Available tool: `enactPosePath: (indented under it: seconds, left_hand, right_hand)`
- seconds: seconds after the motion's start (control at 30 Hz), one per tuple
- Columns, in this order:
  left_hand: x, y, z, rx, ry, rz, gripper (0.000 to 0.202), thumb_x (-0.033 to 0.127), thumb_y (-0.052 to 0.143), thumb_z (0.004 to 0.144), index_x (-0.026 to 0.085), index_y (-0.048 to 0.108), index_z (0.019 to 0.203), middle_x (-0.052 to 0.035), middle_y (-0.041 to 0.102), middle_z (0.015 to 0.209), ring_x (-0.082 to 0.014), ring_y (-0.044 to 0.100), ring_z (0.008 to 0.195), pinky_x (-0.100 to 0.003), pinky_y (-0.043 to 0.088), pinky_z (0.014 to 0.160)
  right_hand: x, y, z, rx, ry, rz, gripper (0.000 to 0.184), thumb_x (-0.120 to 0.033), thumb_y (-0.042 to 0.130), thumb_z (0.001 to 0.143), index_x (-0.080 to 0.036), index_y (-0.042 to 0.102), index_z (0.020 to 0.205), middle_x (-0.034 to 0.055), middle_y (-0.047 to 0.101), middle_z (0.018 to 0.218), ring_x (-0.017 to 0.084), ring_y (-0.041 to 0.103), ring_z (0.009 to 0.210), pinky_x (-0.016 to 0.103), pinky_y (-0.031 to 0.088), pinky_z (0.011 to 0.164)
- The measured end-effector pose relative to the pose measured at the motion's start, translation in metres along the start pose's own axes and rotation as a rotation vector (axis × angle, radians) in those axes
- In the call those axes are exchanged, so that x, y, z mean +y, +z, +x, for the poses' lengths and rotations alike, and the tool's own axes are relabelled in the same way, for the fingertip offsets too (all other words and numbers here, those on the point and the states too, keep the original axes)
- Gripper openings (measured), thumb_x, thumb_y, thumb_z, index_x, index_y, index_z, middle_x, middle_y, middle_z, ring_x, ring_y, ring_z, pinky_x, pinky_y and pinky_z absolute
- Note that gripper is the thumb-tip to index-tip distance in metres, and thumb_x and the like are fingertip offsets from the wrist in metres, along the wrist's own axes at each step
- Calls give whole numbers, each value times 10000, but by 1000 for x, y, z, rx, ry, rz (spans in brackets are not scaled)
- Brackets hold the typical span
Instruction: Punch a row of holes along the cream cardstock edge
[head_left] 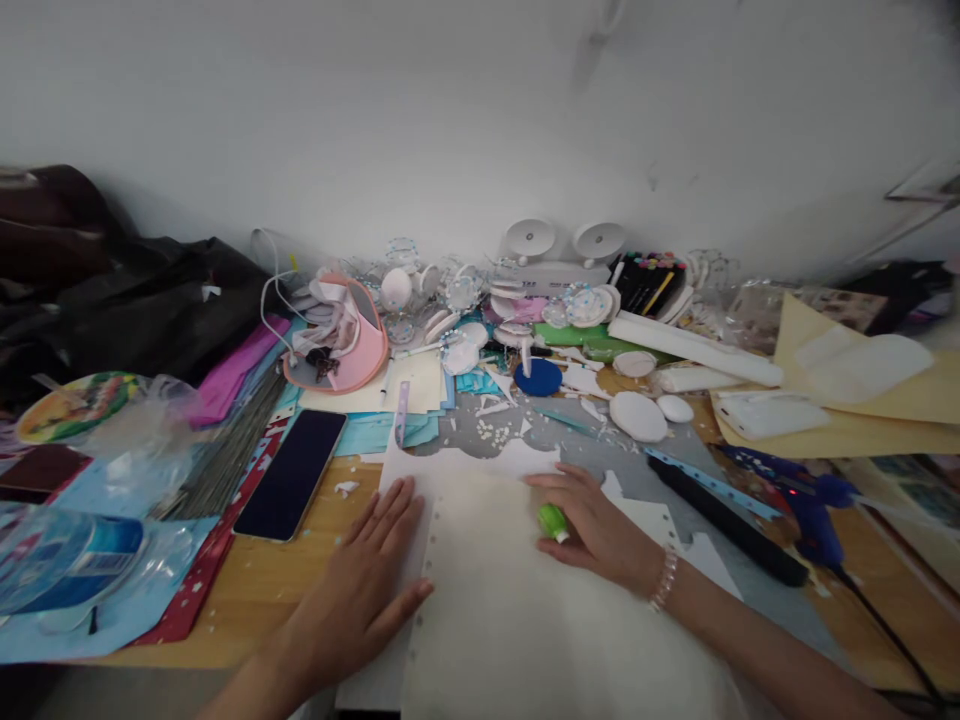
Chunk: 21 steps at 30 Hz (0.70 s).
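A large pale sheet with holes along its left edge [487,600] lies in front of me, over white sheets [472,464] with cut, wavy edges. My left hand [367,575] rests flat along its left side, fingers stretched out and thumb apart, holding nothing. Near the sheet's upper right part, my right hand [596,525] has its thumb and fingers curled around a small bright green object [553,521]. What kind of thing that is, I cannot make out. A beaded bracelet [664,580] circles the right wrist.
A phone [291,475] and a plastic bottle [75,560] lie to the left. On the right are a blue glue gun [814,500] with a cord and a long black object [724,520]. White discs [638,416], a pink visor [360,350] and markers [651,283] crowd the back.
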<state>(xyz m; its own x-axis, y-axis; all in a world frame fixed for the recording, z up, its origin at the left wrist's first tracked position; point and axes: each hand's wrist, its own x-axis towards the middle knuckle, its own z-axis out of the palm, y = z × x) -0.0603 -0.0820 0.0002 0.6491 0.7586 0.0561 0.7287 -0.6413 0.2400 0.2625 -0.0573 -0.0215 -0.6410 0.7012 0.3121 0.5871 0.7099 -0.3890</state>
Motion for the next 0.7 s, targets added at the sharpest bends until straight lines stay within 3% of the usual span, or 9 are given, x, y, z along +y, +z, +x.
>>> enactPosePath:
  seconds: [0.17,0.37,0.5,0.6,0.67,0.7]
  left_hand:
    - [2,8,-6,-6,1,65,766,477,445,866,139,92,1457,-136,125,1518,-309,141,1392,-519,193,1114]
    - [2,3,-18,-9,4,36,738,471,474,852,177,158,1450,-129,162,1518,-326,157,1387,-564,157,1108]
    - [10,-4,4,74,-119,-217,658,410,529,837,217,264,1407,-127,325,1457,-286,353,1306,-475,338,1053]
    - [15,-2,34,178,-270,-485,430,337,551,822,188,496,1222,-100,620,1103,-208,599,943,-338,490,836]
    - [16,0,53,132,-292,-624,195,282,535,822,184,631,961,-34,655,787,-152,589,689,-258,475,654]
    - [16,1,61,134,-282,-672,157,269,534,820,185,645,892,-18,641,732,-136,568,646,-237,449,616]
  right_hand:
    - [-3,0,1,32,-59,-26,277,-291,575,828,-163,497,1061,149,602,1059,234,587,978,412,507,838]
    - [-6,-5,5,-26,28,11,269,-290,587,825,-166,526,1056,137,599,1056,229,581,991,399,508,864]
    - [-7,-6,10,-39,75,70,241,-292,582,829,-184,524,1037,114,600,1029,210,587,967,368,516,844]
    - [-8,-8,11,-10,64,83,213,-292,568,836,-197,530,1023,100,608,998,203,592,943,351,520,823]
    - [-9,-11,11,3,69,70,193,-292,567,837,-204,537,1006,93,612,985,206,590,935,359,513,825]
    - [-9,-13,12,9,82,65,191,-294,576,832,-208,540,998,90,612,988,211,585,941,372,504,833]
